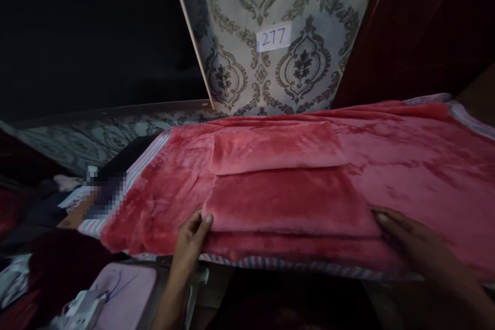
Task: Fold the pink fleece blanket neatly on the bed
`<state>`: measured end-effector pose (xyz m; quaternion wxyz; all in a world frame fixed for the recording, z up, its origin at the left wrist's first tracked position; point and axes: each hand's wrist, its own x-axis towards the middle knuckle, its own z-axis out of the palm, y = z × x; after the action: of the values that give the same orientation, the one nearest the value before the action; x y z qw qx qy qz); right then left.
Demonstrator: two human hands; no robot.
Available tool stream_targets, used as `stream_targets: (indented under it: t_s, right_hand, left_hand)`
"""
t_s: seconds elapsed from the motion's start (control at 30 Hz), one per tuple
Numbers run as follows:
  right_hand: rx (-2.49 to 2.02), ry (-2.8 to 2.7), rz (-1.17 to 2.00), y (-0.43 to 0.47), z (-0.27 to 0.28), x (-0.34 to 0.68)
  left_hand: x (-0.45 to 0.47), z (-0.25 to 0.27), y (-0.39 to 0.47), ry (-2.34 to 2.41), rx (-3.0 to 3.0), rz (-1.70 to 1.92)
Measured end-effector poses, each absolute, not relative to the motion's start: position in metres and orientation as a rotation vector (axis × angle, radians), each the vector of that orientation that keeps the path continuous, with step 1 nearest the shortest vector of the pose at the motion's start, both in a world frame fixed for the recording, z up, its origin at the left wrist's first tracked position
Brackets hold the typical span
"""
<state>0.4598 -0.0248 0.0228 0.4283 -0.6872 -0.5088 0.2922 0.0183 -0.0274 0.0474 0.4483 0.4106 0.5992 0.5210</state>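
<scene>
We seem mid-fold, left hand [192, 233] and right hand [404, 229] pinching the upper red cloth [288, 201] by its near corners, fingers closed; next calls for lifting evenly.

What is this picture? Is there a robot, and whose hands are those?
No robot here! A person is using their own bare left hand and right hand. The camera sits on that person's head, so you look forward and down, as they do. A bigger red cover with striped edges is spread out, and a folded red cloth lies on it. The left hand pinches the cloth's near left corner. The right hand touches the near right corner; its grip is hard to see.
</scene>
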Motion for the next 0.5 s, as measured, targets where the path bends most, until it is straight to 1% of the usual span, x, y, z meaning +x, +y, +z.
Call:
stream_targets:
  t_s: [0.1, 0.13, 0.2, 0.33, 0.5]
  right_hand:
    - [-1.809, -1.199, 0.868, -0.019, 0.027, 0.457]
    - [-1.839, -1.200, 0.871, -0.017, 0.028, 0.456]
    - [-1.859, -1.240, 0.830, -0.015, 0.031, 0.455]
    - [-1.835, -1.273, 0.748, -0.015, 0.035, 0.463]
    - [-1.895, -1.341, 0.656, -0.015, 0.034, 0.473]
  left_hand:
    - [0.017, 0.049, -0.028, 1.537, 1.289, 1.221]
    - [0.017, 0.049, -0.027, 1.552, 1.361, 1.200]
    - [0.015, 0.047, -0.026, 1.575, 1.396, 1.213]
    - [0.007, 0.042, -0.026, 1.611, 1.241, 1.297]
    - [0.003, 0.053, -0.025, 1.634, 1.407, 1.105]
